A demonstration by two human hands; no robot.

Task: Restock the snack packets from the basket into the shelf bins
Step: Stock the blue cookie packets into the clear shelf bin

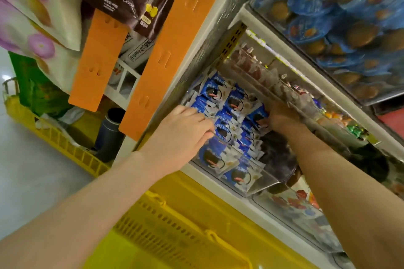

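Observation:
Several blue-and-white snack packets point(227, 120) lie heaped in a clear plastic shelf bin point(258, 188) on a lower shelf. My left hand point(183, 131) lies on the left side of the heap, its fingers stretched out and pressing on the packets. My right hand point(281, 116) reaches deep into the bin's right side under the shelf above. Its fingers curl down among the packets and their tips are hidden. A yellow plastic basket point(175, 231) with handles stands below the shelf, under my forearms.
A second yellow basket point(56, 137) stands at the left on the floor with bags and a dark bottle point(109, 135) in it. Orange strips point(166, 50) hang along the shelf post. Bins of other snacks point(341, 17) fill the shelves above, to the right and below.

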